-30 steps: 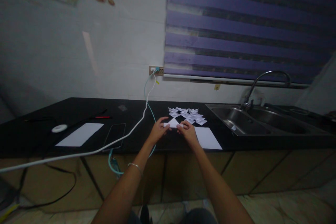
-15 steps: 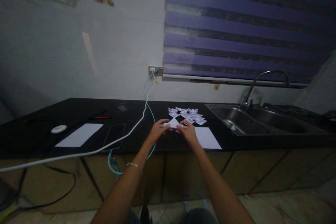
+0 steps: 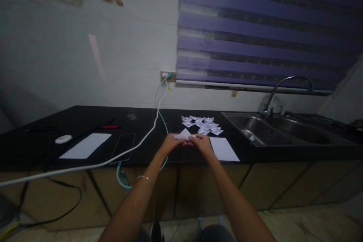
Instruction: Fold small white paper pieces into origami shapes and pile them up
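Observation:
Between my hands is a white folded paper [image 3: 185, 134], with a peak pointing up and a band along its lower edge. My left hand [image 3: 171, 143] grips its left part, and my right hand [image 3: 200, 143] grips the right, thumbs on the near face close together. The fingers behind the paper are partly hidden. Beyond my hands lies a group of several small folded paper boats [image 3: 208, 124] on the black countertop [image 3: 153, 149]. Right beside my right hand is a stack of white paper [image 3: 225, 149].
A steel sink [image 3: 255, 136] with a tall faucet [image 3: 268, 102] is on the right. On the left are a white sheet [image 3: 86, 146], a phone [image 3: 124, 145], a white round object [image 3: 63, 139] and a red pen [image 3: 110, 127]. A white cable [image 3: 141, 140] crosses the counter to a wall socket [image 3: 168, 76].
My thumbs have moved inward to the middle of the folded paper's lower band, bringing both hands closer together. The paper has shifted slightly left. Everything else on the counter stays put.

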A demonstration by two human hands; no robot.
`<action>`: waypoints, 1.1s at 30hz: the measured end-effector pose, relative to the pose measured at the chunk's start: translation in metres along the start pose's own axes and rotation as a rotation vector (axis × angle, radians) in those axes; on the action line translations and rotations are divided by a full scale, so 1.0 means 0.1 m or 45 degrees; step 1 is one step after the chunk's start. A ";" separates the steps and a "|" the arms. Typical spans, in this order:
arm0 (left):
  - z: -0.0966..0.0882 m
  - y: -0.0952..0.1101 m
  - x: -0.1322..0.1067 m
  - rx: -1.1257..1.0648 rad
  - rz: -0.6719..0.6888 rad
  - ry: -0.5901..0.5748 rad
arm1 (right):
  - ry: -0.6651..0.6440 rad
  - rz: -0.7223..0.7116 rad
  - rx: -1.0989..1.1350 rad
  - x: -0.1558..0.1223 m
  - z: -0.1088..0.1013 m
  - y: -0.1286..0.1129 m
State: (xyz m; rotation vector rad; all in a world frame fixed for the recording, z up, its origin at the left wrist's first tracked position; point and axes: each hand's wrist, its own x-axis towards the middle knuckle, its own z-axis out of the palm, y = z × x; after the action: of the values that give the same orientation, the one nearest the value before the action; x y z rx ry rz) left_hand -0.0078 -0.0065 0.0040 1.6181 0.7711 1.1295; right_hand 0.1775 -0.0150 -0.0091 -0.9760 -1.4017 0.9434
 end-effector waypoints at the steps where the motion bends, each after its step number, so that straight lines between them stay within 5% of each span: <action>1: 0.00 0.02 -0.01 -0.008 -0.011 -0.013 | -0.002 -0.007 -0.022 0.00 -0.01 0.00; 16: 0.06 0.15 -0.09 -0.251 -0.067 -0.106 | 0.013 -0.080 -0.060 -0.02 -0.02 -0.04; 23: 0.02 0.04 -0.01 -0.230 -0.200 -0.005 | 0.147 -0.113 -0.142 -0.01 0.00 -0.06; 29: 0.02 -0.05 0.07 -0.474 -0.326 0.058 | 0.095 -0.123 -0.160 -0.04 0.03 -0.10; 33: 0.02 -0.07 0.07 -0.420 -0.246 0.099 | 0.020 -0.109 -0.185 -0.05 0.04 -0.13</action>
State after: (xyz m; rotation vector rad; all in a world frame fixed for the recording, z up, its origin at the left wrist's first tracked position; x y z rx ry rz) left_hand -0.0027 0.0011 -0.0004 1.2058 0.7312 1.1189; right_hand 0.1731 -0.0245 0.0014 -1.0204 -1.5035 0.7775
